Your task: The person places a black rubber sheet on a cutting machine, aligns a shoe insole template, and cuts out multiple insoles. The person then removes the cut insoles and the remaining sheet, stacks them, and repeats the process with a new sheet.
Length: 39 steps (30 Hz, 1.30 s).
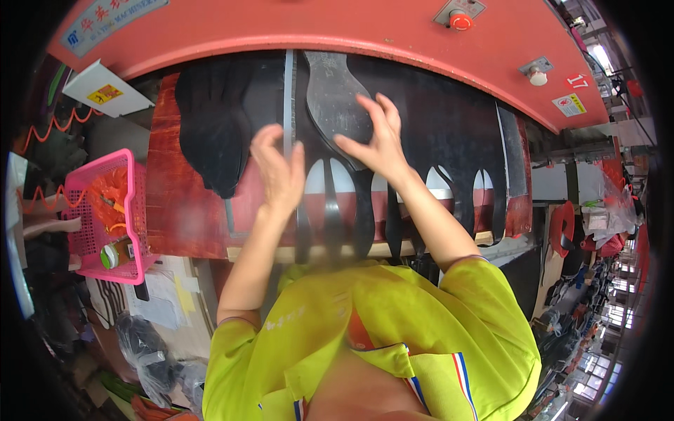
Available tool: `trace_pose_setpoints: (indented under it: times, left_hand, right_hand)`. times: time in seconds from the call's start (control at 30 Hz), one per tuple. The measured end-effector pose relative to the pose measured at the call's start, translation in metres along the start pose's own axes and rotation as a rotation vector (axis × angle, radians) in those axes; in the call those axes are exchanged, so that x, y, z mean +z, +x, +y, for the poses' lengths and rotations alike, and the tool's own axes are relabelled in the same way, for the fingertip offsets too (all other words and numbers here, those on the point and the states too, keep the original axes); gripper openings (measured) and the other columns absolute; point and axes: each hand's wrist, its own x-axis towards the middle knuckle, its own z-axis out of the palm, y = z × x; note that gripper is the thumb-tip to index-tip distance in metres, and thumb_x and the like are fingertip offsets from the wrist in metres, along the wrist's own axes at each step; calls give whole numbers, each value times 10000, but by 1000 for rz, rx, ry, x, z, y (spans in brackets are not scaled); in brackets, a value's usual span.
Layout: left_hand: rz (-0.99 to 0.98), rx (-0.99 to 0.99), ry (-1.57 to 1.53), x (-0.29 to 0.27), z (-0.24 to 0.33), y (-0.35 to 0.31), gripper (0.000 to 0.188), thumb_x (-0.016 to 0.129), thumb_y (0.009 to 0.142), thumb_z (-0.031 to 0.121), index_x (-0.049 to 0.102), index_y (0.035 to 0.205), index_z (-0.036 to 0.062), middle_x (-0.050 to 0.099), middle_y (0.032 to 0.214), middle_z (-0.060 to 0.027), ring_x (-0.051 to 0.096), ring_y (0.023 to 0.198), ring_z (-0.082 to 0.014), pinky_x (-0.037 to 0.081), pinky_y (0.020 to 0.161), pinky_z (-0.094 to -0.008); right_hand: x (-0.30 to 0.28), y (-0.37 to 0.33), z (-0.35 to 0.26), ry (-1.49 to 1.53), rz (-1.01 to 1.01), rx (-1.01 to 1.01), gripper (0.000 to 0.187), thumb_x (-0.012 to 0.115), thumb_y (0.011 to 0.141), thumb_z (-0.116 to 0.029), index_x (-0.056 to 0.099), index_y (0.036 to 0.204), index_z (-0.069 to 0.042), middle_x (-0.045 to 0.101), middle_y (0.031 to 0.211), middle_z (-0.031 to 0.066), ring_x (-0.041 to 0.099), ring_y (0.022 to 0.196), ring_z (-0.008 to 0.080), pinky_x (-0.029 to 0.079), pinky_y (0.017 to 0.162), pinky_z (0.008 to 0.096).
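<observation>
Plate (335, 88), grey and sole-shaped, lying flat on black sheet (435, 105); seeming stiff, smooth, perhaps slippery, rim probably offering best hold. Right grip (383, 140) hanging wide-spread at its edge, contact unclear; left grip (281, 172) hovering half-curled, holding nothing.

This is a factory workshop. A broad red machine housing (281, 19) spans the far side of the worn reddish table (168, 228), bearing 2 controls: a red push button (460, 20) and a pale knob (538, 75). Coiled orange tubing (62, 129) hangs at left; a grey sole-shaped plate (333, 88) lies on black sheet material (449, 105); windows (619, 314) line the right.
</observation>
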Motion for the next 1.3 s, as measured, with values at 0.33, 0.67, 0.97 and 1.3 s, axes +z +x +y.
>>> trace_pose_setpoints:
  times: [0.33,0.67,0.97,1.3]
  left_hand:
    - [267,641,498,37,-1,259,849,687,871,467,252,1459,35,152,1510,-257,112,1410,-508,138,1121,-632]
    - [-298,-161,315,77,-20,95,795,638,909,383,257,1418,-95,502,1248,-319,487,1177,-443,380,1009,-501]
    - [-396,-220,155,69,-33,61,532,573,968,253,351,1397,33,620,1060,-339,590,1015,-509,470,858,-503]
    - [-532,-312,257,-11,31,-14,531,586,950,280,413,1365,-3,562,1155,-308,566,1066,-463,452,910,-506]
  right_hand:
    - [-50,-109,56,-427,-49,168,657,714,820,-326,473,1377,-73,312,1412,301,323,1291,477,255,1080,552]
    - [-42,-22,109,-582,-18,77,523,668,846,-485,611,1287,-208,339,1371,325,345,1256,472,276,1068,539]
    - [-42,-34,108,-629,-69,56,521,638,856,-518,604,1276,-211,450,1248,288,402,1209,418,329,978,522]
    - [-163,-63,12,-633,-388,211,554,742,808,-367,587,1278,-116,632,1016,191,627,959,373,513,840,451]
